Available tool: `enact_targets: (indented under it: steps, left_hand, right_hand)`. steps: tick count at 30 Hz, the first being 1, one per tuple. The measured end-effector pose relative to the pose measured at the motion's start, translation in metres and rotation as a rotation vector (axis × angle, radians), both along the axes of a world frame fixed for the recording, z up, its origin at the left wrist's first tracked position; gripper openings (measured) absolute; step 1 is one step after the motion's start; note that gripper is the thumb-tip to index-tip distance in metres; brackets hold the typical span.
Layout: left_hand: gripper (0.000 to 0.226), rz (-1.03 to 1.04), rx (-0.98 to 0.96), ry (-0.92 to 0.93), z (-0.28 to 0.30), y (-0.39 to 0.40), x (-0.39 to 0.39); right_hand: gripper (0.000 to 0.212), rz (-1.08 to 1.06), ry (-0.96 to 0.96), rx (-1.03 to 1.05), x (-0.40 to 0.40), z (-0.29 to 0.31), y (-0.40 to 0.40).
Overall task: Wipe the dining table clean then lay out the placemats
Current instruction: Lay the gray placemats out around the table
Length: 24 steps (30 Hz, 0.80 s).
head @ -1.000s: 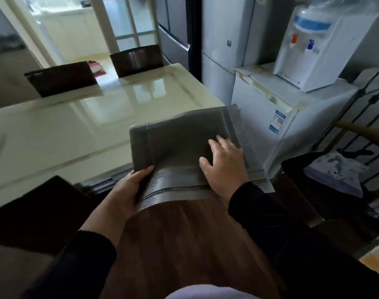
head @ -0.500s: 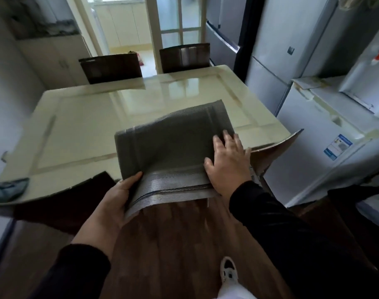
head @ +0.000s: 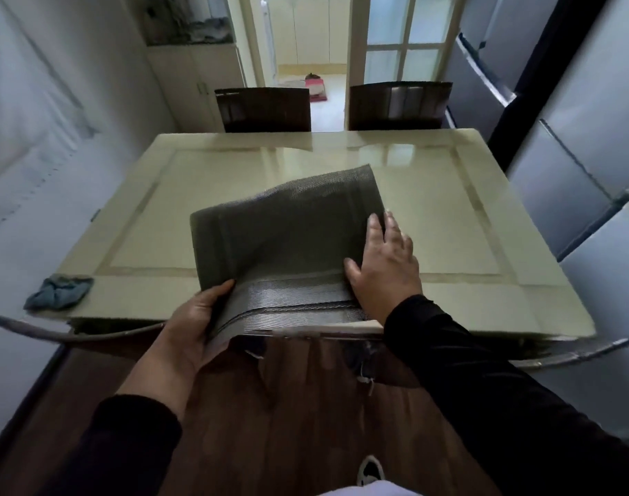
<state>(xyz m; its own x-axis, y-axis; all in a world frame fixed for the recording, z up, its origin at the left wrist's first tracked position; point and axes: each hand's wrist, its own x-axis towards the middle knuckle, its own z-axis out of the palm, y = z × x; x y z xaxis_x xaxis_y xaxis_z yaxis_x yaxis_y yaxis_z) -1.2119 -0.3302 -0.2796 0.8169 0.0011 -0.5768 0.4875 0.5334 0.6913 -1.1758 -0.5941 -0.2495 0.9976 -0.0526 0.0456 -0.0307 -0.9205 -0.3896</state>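
A stack of grey woven placemats [head: 288,241] hangs over the near edge of the cream dining table [head: 449,227]. My left hand [head: 194,323] grips the stack's lower left corner from below, thumb on top. My right hand [head: 384,270] lies flat on the stack's right side, fingers straight. The top mat bulges upward at its far edge. A crumpled blue-grey cloth [head: 60,291] lies on the table's near left corner.
Two dark chairs [head: 266,109] [head: 399,105] stand at the table's far side. Curved chair backs [head: 73,332] [head: 570,354] sit below the near edge. A grey fridge [head: 556,119] fills the right; a white wall runs along the left. Wooden floor lies below.
The view has swung left and squared up to the table. The placemat stack, held by both hands, now sits over the middle of the near edge.
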Motion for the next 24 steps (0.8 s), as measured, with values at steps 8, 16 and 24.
enact_targets:
  steps: [8,16,24]
  left_hand:
    - [0.036,0.046,0.051,0.003,-0.009,-0.012,0.072]
    - [0.046,-0.044,0.176,0.059,-0.041,0.004,0.183]
    - [0.028,-0.124,0.269,0.077,-0.084,0.021,0.311]
  right_hand:
    - [0.098,-0.052,0.119,0.137,0.088,-0.027,-0.017]
    - [0.068,-0.233,0.156,0.331,0.176,-0.065,-0.012]
    - [0.063,-0.308,0.093,0.317,0.274,-0.114,0.025]
